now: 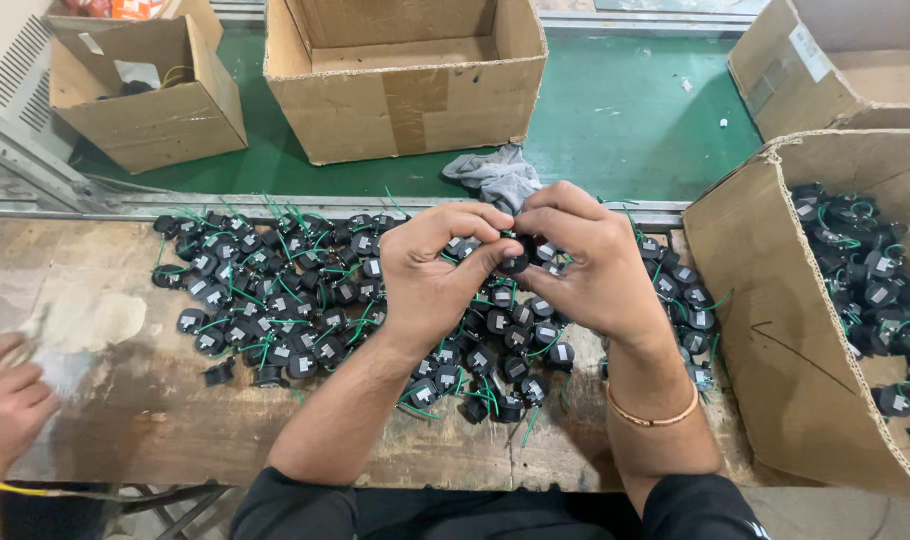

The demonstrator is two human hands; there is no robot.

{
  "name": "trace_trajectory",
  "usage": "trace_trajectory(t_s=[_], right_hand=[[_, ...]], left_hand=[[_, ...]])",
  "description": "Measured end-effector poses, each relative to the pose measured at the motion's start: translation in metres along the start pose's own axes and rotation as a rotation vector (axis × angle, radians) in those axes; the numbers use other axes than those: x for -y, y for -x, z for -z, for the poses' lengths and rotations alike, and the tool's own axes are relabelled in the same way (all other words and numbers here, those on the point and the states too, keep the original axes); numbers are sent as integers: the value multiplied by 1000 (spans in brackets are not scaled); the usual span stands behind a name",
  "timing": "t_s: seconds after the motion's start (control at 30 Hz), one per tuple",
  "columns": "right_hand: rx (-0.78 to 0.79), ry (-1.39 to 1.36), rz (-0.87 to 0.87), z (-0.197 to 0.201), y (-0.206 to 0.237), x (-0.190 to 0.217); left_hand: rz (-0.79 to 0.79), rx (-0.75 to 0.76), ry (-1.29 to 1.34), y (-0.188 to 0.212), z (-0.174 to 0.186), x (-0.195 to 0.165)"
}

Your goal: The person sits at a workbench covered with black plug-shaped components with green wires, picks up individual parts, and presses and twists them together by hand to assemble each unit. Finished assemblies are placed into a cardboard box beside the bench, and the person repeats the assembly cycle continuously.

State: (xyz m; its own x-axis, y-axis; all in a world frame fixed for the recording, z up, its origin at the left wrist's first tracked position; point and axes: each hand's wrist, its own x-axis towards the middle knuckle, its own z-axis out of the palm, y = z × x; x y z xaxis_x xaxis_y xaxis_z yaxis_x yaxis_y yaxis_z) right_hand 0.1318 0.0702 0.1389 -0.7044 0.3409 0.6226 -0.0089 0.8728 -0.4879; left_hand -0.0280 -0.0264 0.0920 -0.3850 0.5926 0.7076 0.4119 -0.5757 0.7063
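Note:
My left hand (435, 265) and my right hand (587, 262) meet over the middle of a worn wooden bench (145, 400). Between their fingertips they pinch one small black round part (516, 262), mostly hidden by my fingers. Under and around both hands lies a wide heap of the same small black parts with green wires (275, 300), spread across the bench's far half. A thin bangle circles my right wrist.
A large cardboard box (775, 330) with more black parts stands on the right. Three cardboard boxes sit on the green floor beyond, with a grey rag (495, 175) between them. Another person's hand (5, 400) rests at the bench's left edge.

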Motion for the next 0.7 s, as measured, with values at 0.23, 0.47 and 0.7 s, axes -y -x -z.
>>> trace_trajectory(t_s=[0.23, 0.47, 0.7], right_hand=[[3, -19, 99, 8, 0, 0], [-187, -73, 14, 24, 9, -16], [-301, -328, -49, 29, 23, -28]], left_hand=[[-116, 15, 102, 4, 0, 7], [110, 240, -25, -18, 8, 36], [267, 856, -893, 14, -28, 76]])
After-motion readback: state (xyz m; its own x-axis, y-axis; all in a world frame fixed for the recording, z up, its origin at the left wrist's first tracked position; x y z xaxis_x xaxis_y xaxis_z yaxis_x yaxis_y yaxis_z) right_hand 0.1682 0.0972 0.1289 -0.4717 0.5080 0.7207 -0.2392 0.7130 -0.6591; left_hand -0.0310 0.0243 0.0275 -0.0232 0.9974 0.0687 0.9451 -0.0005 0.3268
